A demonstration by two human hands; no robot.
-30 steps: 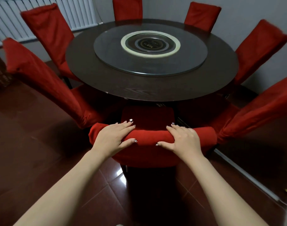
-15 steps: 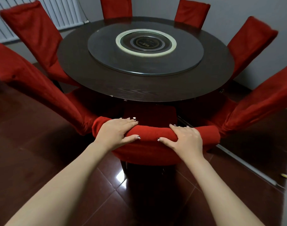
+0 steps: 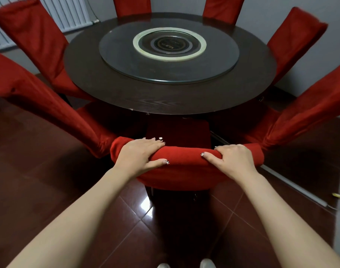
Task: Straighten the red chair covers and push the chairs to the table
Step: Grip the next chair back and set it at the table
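At table (image 3: 165,101), left hand (image 3: 138,154), right hand (image 3: 232,159) seemingly clasp chair back (image 3: 184,154).

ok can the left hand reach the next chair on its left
Probably yes: the left hand grips the near chair's back, and the neighbouring chair stands right beside it, nothing between.

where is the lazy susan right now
In the head view, the lazy susan sits centred on the round dark table, straight ahead beyond the near chair.
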